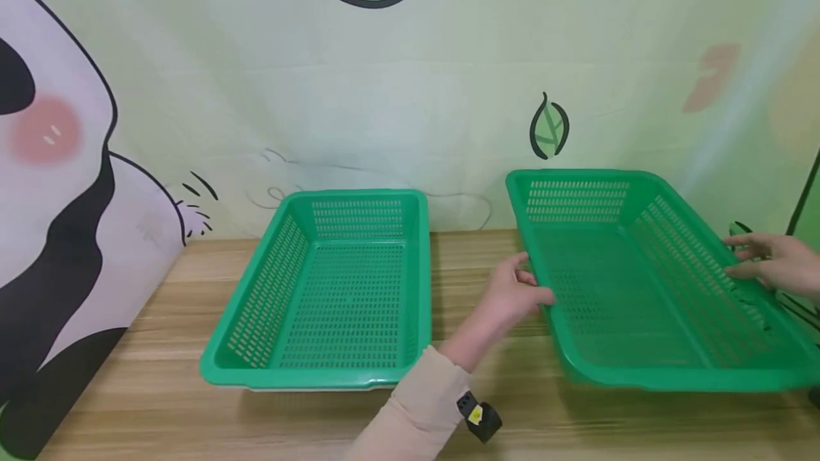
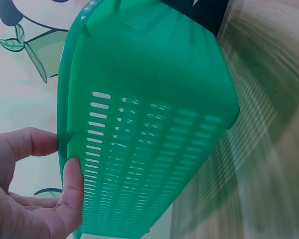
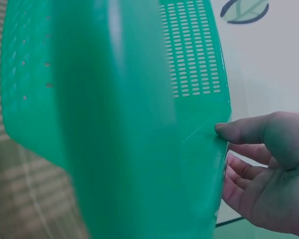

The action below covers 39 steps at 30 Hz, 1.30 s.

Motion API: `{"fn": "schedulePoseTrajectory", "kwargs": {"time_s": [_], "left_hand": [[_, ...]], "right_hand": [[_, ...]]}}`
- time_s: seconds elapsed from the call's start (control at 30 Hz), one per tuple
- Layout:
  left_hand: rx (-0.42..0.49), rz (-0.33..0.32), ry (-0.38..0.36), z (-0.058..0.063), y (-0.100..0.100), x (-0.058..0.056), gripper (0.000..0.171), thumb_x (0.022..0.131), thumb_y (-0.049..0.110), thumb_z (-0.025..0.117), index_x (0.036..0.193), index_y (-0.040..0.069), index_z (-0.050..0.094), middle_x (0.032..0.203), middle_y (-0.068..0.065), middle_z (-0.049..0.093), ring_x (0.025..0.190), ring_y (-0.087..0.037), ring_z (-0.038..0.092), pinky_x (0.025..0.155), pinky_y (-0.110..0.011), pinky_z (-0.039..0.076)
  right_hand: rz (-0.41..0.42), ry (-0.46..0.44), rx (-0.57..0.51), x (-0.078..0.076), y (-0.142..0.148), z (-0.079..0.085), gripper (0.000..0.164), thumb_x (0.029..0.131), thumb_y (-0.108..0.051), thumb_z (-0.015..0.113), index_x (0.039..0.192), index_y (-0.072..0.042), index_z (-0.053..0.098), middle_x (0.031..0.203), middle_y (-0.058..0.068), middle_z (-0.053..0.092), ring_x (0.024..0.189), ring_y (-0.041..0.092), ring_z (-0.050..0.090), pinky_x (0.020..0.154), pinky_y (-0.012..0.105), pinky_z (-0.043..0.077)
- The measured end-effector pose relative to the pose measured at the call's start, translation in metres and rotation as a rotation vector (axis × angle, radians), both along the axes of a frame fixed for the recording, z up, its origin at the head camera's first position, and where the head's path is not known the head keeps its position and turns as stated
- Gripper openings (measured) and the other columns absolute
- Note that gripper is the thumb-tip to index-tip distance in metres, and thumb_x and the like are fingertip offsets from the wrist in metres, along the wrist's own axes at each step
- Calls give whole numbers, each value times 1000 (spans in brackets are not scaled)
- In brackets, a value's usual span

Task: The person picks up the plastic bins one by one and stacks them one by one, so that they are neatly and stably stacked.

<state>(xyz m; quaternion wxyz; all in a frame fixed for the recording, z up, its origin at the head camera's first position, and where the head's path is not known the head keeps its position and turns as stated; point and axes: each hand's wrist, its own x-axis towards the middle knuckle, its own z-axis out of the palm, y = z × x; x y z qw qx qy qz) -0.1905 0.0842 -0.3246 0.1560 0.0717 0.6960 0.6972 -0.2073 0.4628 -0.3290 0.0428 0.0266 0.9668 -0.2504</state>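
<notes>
A green plastic basket (image 1: 666, 378) with slotted walls is held at the right of the head view, its near rim slightly blurred. My left hand (image 1: 509, 294) pinches its left rim, thumb on top; in the left wrist view the thumb and fingers (image 2: 73, 191) lie on either side of that rim. On the opposite rim, my right hand (image 1: 781, 262) grips with the thumb on one face and the other fingers behind, as the right wrist view shows. The basket appears raised off the table, with its shadow below. Nothing lies inside it.
A second green basket (image 1: 320, 378) stands on the wood-grain table (image 1: 147, 404) to the left, a pale edge under its front rim. Behind both hangs a printed backdrop (image 1: 448, 91) with a panda and leaves. A black device (image 1: 480, 418) sits on the left wrist.
</notes>
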Motion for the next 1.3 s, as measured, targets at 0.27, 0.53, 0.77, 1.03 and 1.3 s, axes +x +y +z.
{"fn": "schedulePoseTrajectory", "kwargs": {"time_s": [0.27,0.53,0.77,1.03,1.3], "left_hand": [[-2,-17,-14,10,-20,-4,70,73,-7,64,136,1,36,80,-1,46,66,-11,47,63,-24,50],[-14,1,5,18,-39,-5,68,73,-6,62,136,2,38,80,-1,48,68,-11,48,67,-29,52],[-38,28,17,21,-58,-7,67,73,-5,62,136,5,39,80,-2,48,70,-12,48,66,-28,51],[-103,28,4,28,-83,-8,68,76,-1,62,138,8,36,101,-9,53,84,-17,55,76,-32,52],[-85,43,11,33,-101,-7,69,76,1,61,139,8,34,106,-10,51,88,-17,54,81,-33,50]], "right_hand": [[17,20,24,-30,31,-25,91,78,-60,56,142,-3,24,119,28,38,91,28,48,52,32,44],[77,17,7,-12,-15,5,76,89,-46,51,140,3,24,120,27,39,96,36,50,65,40,48],[91,-18,-56,8,-71,36,70,94,-31,47,137,14,17,126,40,28,106,51,39,73,44,49],[103,-46,-113,7,-90,42,73,93,-35,49,140,9,16,129,38,26,110,50,39,79,48,46],[112,-56,-184,6,-107,46,68,93,-30,49,139,9,19,130,37,27,113,48,35,83,46,46]]}}
